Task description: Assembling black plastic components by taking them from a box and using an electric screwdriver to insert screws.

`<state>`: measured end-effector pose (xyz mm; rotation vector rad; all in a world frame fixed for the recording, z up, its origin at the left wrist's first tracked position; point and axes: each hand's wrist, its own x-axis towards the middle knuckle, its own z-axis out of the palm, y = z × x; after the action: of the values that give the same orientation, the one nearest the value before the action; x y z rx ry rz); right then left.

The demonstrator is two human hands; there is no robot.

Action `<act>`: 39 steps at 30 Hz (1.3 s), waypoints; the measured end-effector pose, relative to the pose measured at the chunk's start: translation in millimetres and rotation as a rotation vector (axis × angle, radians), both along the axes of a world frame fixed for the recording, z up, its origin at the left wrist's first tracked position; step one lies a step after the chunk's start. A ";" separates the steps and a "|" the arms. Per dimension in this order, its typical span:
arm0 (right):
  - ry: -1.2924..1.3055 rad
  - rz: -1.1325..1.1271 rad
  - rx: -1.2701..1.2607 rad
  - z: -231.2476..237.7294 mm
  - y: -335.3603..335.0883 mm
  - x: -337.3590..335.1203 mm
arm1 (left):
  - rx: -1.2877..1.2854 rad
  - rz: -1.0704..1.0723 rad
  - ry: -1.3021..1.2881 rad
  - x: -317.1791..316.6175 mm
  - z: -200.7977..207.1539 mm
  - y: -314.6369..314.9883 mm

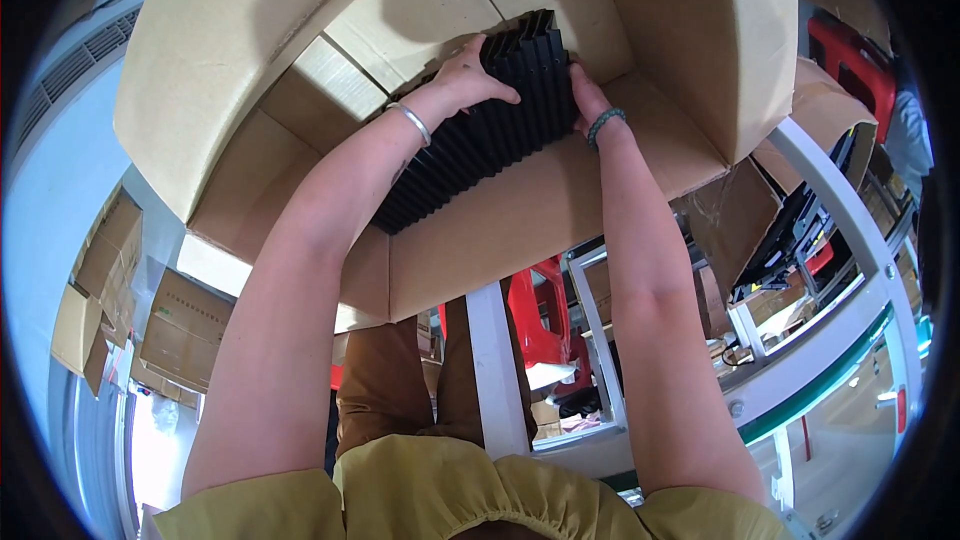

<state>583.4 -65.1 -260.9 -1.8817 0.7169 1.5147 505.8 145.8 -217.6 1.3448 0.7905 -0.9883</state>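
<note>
Both my arms reach into a large open cardboard box [500,210]. Inside it stands a row of black channel-shaped strips [510,130], packed side by side with their ribbed edges showing. My left hand [468,80], a silver bangle at its wrist, is over the upper side of the row. Its thumb lies across the front of the strips, and the other fingers are partly hidden behind them. My right hand [588,100], with a dark braided bracelet at the wrist, presses on the row's right end, its fingers mostly hidden. Between them the hands clasp the right part of the row.
The box's flaps [745,40] stand up around my arms. A white metal frame [500,370] runs below the box and to the right. Red plastic stools [540,310] stand underneath and beyond. More cardboard boxes [180,330] are at the left.
</note>
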 end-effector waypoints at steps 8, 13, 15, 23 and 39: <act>-0.048 -0.048 0.048 19.8 26.8 3.3 | -0.075 0.197 0.123 -5.7 -4.5 10.1; -0.201 -0.036 0.210 13.1 15.0 9.7 | -0.079 0.174 0.116 7.4 4.1 5.7; -0.171 -0.042 0.168 12.1 11.4 6.8 | -0.083 0.153 0.114 6.6 -1.2 4.0; -0.155 0.362 0.043 18.4 17.6 18.5 | -0.472 0.297 0.264 8.5 0.9 26.6; -0.057 0.017 -0.090 10.3 -8.7 32.2 | 0.134 0.559 -0.154 -8.9 -16.5 -53.4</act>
<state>615.5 -73.8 -250.5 -1.9938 0.7566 1.4546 496.9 92.4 -234.1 1.1964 1.0517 -0.3937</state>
